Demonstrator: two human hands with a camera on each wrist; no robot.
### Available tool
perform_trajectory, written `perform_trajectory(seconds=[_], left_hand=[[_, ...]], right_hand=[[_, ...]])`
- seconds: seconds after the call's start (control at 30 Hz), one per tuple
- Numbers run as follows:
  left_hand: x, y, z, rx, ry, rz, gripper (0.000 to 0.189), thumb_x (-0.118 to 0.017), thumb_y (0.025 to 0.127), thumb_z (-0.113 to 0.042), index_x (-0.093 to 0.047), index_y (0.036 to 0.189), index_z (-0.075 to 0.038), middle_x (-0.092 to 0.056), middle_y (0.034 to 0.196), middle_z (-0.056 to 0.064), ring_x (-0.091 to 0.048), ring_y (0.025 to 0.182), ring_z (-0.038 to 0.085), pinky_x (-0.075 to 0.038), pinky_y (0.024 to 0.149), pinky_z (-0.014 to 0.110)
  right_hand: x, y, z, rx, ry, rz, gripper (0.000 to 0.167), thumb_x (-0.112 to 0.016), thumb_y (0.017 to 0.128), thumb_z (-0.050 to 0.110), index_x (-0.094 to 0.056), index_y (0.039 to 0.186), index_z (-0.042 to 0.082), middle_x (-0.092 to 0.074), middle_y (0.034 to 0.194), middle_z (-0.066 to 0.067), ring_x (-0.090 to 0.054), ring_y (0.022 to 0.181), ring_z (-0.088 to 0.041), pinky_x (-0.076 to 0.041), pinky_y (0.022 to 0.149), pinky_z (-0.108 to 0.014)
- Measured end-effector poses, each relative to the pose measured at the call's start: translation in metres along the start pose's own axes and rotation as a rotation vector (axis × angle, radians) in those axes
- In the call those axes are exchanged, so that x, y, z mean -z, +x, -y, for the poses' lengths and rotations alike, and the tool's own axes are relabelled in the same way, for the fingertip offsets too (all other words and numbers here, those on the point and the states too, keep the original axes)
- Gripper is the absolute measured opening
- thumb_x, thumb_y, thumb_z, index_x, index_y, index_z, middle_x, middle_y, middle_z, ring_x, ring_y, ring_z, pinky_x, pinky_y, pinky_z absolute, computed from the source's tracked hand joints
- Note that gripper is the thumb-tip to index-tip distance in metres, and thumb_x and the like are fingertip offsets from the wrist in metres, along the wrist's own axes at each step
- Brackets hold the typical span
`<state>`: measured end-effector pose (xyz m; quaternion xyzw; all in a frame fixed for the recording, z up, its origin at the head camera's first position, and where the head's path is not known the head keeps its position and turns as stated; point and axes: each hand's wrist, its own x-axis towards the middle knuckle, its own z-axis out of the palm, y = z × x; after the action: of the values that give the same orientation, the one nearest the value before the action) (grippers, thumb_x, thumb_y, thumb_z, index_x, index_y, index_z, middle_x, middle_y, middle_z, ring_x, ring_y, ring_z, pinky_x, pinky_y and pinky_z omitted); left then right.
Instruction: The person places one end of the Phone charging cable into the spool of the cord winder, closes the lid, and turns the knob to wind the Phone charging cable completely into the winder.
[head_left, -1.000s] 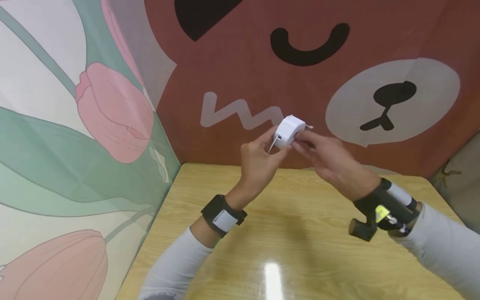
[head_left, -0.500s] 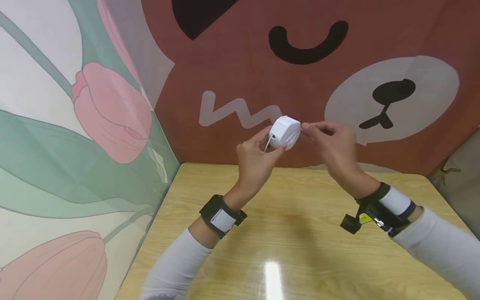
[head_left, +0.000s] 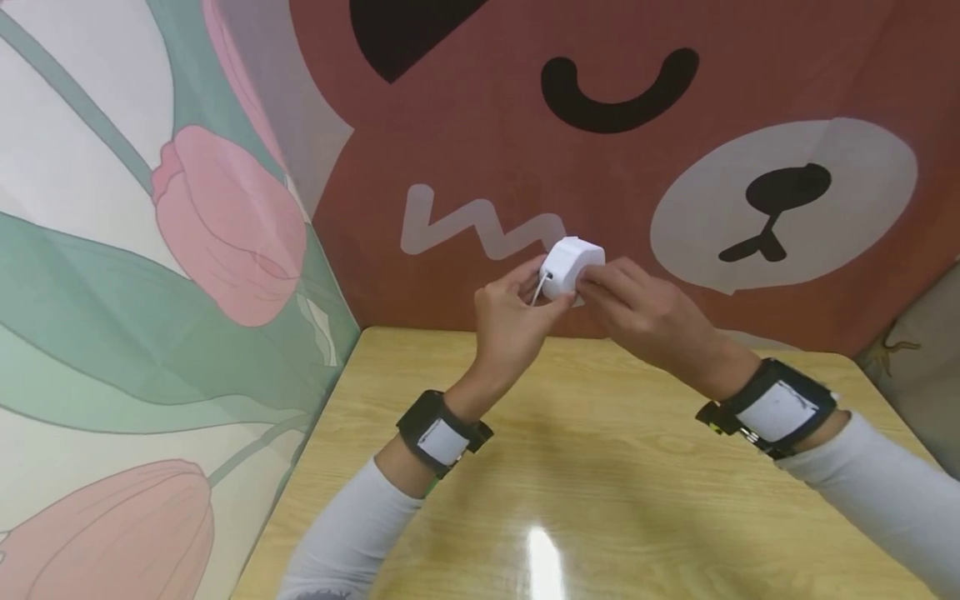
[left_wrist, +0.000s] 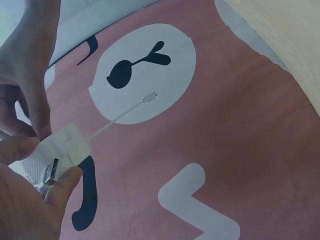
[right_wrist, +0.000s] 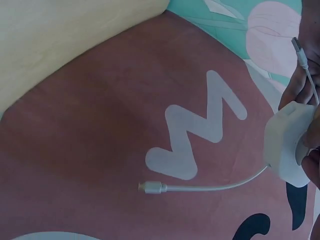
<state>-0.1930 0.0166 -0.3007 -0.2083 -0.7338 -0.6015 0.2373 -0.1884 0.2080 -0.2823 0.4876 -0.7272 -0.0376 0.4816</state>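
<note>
Up in front of the wall hanging, my left hand (head_left: 513,321) grips a white cable winder (head_left: 564,260) between thumb and fingers. My right hand (head_left: 648,308) has its curled fingers on the winder's flat face, around a round disc (right_wrist: 302,148) partly hidden by the fingertips. A white cable comes out at two ends. In the left wrist view, its small connector (left_wrist: 149,97) points away from the case and a metal USB plug (left_wrist: 52,171) lies by the left thumb. The right wrist view shows the small connector (right_wrist: 152,187) hanging out on a curved length of cable.
A wooden table (head_left: 420,367) lies below both hands, a bright reflection on its surface. Behind it hangs a brown cloth (head_left: 465,108) printed with a bear's face. A tulip-patterned cloth (head_left: 225,225) covers the left side.
My right hand pulled off the winder's face toward the cable's right end, then came back onto the face. The right wrist has rotated. My left hand keeps holding the winder.
</note>
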Motion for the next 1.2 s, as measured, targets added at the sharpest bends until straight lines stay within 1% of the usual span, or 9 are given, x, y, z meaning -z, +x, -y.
perform_trajectory(seconds=[0.3, 0.43, 0.53, 0.63, 0.77, 0.87, 0.97, 1.03, 1.2], left_hand=[[0.003, 0.0, -0.002, -0.038, -0.026, 0.05, 0.048, -0.084, 0.083, -0.003, -0.069, 0.128, 0.002, -0.072, 0.121, 0.021, -0.072, 0.112, 0.021, -0.059, 0.089, 0.021], [0.002, 0.0, -0.003, -0.066, -0.044, 0.064, 0.048, -0.084, 0.083, -0.002, -0.068, 0.128, 0.003, -0.072, 0.122, 0.021, -0.072, 0.113, 0.021, -0.059, 0.087, 0.019], [0.001, -0.002, -0.003, -0.103, -0.041, 0.068, 0.047, -0.083, 0.083, -0.002, -0.068, 0.128, 0.004, -0.072, 0.121, 0.022, -0.071, 0.114, 0.022, -0.059, 0.086, 0.018], [-0.001, -0.004, 0.0, -0.149, 0.016, 0.058, 0.045, -0.083, 0.084, -0.005, -0.07, 0.126, 0.001, -0.074, 0.118, 0.018, -0.074, 0.105, 0.014, -0.059, 0.079, 0.014], [-0.002, -0.006, 0.004, -0.196, 0.1, 0.036, 0.042, -0.084, 0.084, -0.009, -0.072, 0.125, -0.003, -0.077, 0.112, 0.014, -0.072, 0.085, 0.007, -0.056, 0.065, 0.013], [-0.003, -0.007, 0.006, -0.212, 0.107, 0.025, 0.043, -0.084, 0.084, -0.009, -0.072, 0.124, -0.002, -0.078, 0.112, 0.014, -0.075, 0.091, 0.011, -0.059, 0.068, 0.016], [-0.004, -0.007, 0.008, -0.213, 0.088, 0.016, 0.044, -0.084, 0.084, -0.008, -0.071, 0.124, -0.001, -0.077, 0.113, 0.015, -0.076, 0.1, 0.016, -0.061, 0.075, 0.017], [-0.004, -0.007, 0.008, -0.209, 0.077, 0.013, 0.043, -0.084, 0.084, -0.008, -0.071, 0.124, -0.002, -0.077, 0.114, 0.015, -0.075, 0.104, 0.017, -0.06, 0.078, 0.017], [-0.005, -0.008, 0.006, -0.171, 0.044, 0.008, 0.044, -0.084, 0.083, -0.005, -0.071, 0.124, 0.0, -0.076, 0.116, 0.017, -0.075, 0.107, 0.02, -0.061, 0.081, 0.02]], right_hand=[[0.006, 0.005, -0.005, 0.106, -0.091, -0.01, 0.021, -0.055, 0.101, -0.003, -0.066, 0.117, -0.012, -0.063, 0.106, -0.019, -0.06, 0.086, -0.028, -0.061, 0.066, -0.033], [0.007, 0.007, -0.001, -0.046, -0.001, -0.029, 0.014, -0.071, 0.093, -0.004, -0.069, 0.106, -0.009, -0.066, 0.101, -0.017, -0.064, 0.083, -0.027, -0.062, 0.067, -0.035], [0.006, 0.009, 0.007, -0.396, 0.197, -0.083, 0.014, -0.081, 0.082, -0.003, -0.073, 0.093, -0.004, -0.068, 0.094, -0.013, -0.068, 0.08, -0.022, -0.06, 0.073, -0.021], [0.007, 0.013, 0.016, -0.875, 0.449, -0.114, 0.013, -0.082, 0.084, 0.009, -0.077, 0.092, 0.001, -0.07, 0.093, -0.008, -0.068, 0.082, -0.01, -0.054, 0.074, -0.009], [0.016, 0.021, 0.019, -1.523, 1.14, -0.116, 0.035, -0.077, 0.093, 0.02, -0.072, 0.12, -0.001, -0.068, 0.114, -0.005, -0.07, 0.095, -0.002, -0.058, 0.086, -0.015], [0.019, 0.025, 0.019, -1.789, 1.479, -0.188, 0.041, -0.075, 0.094, 0.016, -0.064, 0.13, -0.001, -0.062, 0.127, -0.005, -0.073, 0.103, -0.006, -0.056, 0.098, -0.023], [0.018, 0.024, 0.021, -1.746, 1.433, -0.169, 0.037, -0.075, 0.094, 0.019, -0.066, 0.124, -0.002, -0.061, 0.124, -0.005, -0.072, 0.104, -0.007, -0.055, 0.1, -0.025], [0.016, 0.02, 0.023, -1.627, 1.234, -0.114, 0.035, -0.075, 0.095, 0.026, -0.069, 0.117, -0.001, -0.065, 0.117, -0.003, -0.071, 0.101, -0.005, -0.057, 0.096, -0.021], [0.007, 0.005, 0.022, -0.978, 0.518, -0.075, 0.021, -0.08, 0.091, 0.017, -0.076, 0.102, 0.001, -0.069, 0.101, -0.005, -0.069, 0.095, -0.014, -0.057, 0.085, -0.016]])
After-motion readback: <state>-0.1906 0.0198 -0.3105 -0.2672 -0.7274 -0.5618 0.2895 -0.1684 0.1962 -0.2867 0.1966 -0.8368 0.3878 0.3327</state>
